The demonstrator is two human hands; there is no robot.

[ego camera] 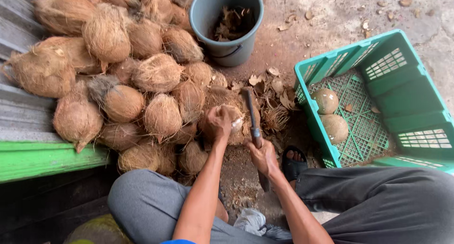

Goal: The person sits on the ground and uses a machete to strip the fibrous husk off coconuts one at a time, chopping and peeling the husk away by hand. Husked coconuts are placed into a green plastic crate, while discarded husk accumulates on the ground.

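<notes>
My left hand [218, 123] grips a husky brown coconut [235, 126] resting on the ground in front of me, with a pale patch showing where husk is gone. My right hand [263, 155] is closed around the handle of a long dark blade [250, 109], whose edge lies against the right side of that coconut. Both hands meet just below the pile of coconuts.
A heap of fibrous coconuts [123, 74] fills the left, against a green board [42, 159]. A grey bucket [206, 17] with husk scraps stands behind. A teal crate [406, 97] on the right holds two peeled coconuts [325, 100]. Husk bits litter the dirt.
</notes>
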